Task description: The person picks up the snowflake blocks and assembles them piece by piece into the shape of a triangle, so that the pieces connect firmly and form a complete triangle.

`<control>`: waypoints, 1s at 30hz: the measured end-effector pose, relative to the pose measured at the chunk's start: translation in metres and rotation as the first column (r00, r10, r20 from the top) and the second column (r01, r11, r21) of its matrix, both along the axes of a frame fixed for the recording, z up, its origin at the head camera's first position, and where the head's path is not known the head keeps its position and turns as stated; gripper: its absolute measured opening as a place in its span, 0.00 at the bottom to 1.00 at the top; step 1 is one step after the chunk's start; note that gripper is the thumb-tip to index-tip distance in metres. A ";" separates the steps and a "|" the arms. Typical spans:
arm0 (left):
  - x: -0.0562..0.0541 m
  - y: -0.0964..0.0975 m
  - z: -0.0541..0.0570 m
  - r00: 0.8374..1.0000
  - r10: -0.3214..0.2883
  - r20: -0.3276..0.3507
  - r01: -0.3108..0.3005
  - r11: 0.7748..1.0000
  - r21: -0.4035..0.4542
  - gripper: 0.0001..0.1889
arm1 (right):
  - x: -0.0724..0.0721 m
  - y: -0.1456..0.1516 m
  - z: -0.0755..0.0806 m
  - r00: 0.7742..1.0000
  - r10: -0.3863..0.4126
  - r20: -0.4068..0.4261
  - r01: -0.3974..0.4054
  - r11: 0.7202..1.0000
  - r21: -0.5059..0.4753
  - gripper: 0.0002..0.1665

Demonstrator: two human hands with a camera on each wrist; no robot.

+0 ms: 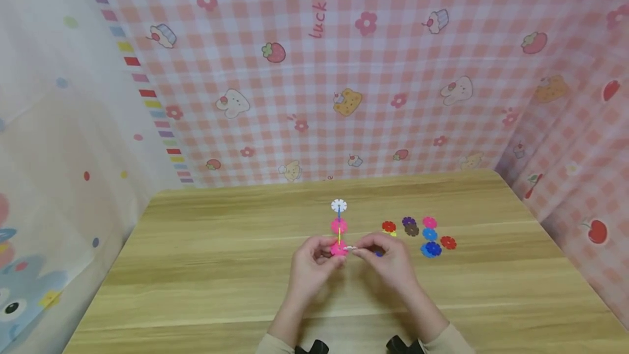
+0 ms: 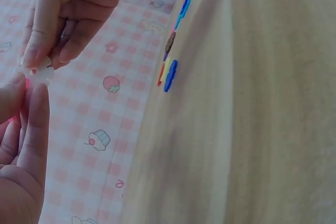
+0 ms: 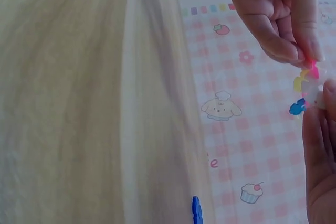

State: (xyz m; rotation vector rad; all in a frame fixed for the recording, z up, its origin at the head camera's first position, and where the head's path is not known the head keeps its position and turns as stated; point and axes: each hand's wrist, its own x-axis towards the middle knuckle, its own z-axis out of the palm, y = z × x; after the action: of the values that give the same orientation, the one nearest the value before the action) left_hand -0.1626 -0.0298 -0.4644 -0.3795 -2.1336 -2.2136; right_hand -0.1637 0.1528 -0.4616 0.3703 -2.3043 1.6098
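In the head view, a chain of notched plastic discs rises between the hands. From the top it runs a white disc (image 1: 338,205), a blue one edge-on (image 1: 339,212), a pink one (image 1: 337,226), a yellow one edge-on (image 1: 339,235) and a lower pink disc (image 1: 338,249). My left hand (image 1: 312,266) pinches that lower pink disc between thumb and fingers. Thumb and fingers of my right hand (image 1: 390,261) pinch another white disc (image 2: 42,71), held edge-on against the pink disc's right side. In the right wrist view, fingers partly cover both discs.
Loose discs lie on the wooden table (image 1: 221,266) to the right: red (image 1: 389,226) over yellow, purple (image 1: 408,221), brown (image 1: 411,230), pink (image 1: 429,223), several blue ones (image 1: 433,248) and another red (image 1: 449,242). A blue disc (image 2: 170,76) is partly behind my right hand. Patterned cloth (image 1: 304,81) hangs behind.
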 end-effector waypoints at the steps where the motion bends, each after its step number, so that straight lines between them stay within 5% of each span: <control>1: 0.000 -0.001 0.000 1.000 0.000 -0.004 0.000 1.000 -0.003 0.15 | 0.000 0.001 0.000 1.000 0.006 0.022 -0.006 1.000 -0.005 0.06; 8: -0.002 -0.002 0.001 1.000 0.014 -0.028 -0.016 0.998 -0.060 0.15 | -0.002 0.004 -0.003 0.992 0.013 0.123 -0.010 1.000 -0.026 0.05; 13: -0.002 -0.003 0.001 0.992 0.068 -0.105 -0.082 0.987 -0.137 0.17 | -0.003 0.005 -0.004 0.989 -0.007 0.150 0.011 1.000 -0.026 0.04; 20: -0.003 -0.005 -0.001 0.946 0.155 -0.286 -0.236 0.932 -0.276 0.18 | -0.003 0.006 -0.003 0.984 -0.041 0.174 0.041 0.999 0.001 0.04; 25: -0.003 -0.002 0.000 0.913 0.133 -0.386 -0.270 0.906 -0.326 0.16 | -0.003 0.004 -0.005 0.993 -0.036 0.113 0.032 0.998 0.045 0.06; 30: -0.001 0.001 -0.003 0.898 0.138 -0.418 -0.290 0.901 -0.324 0.15 | -0.002 0.000 -0.004 0.998 -0.022 0.054 0.017 0.996 0.086 0.08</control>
State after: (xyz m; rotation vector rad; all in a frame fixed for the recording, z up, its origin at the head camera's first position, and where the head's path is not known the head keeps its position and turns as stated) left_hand -0.1640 -0.0286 -0.4672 -0.5114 -2.2343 -1.4522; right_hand -0.1654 0.1528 -0.4659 0.3258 -2.4160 1.5346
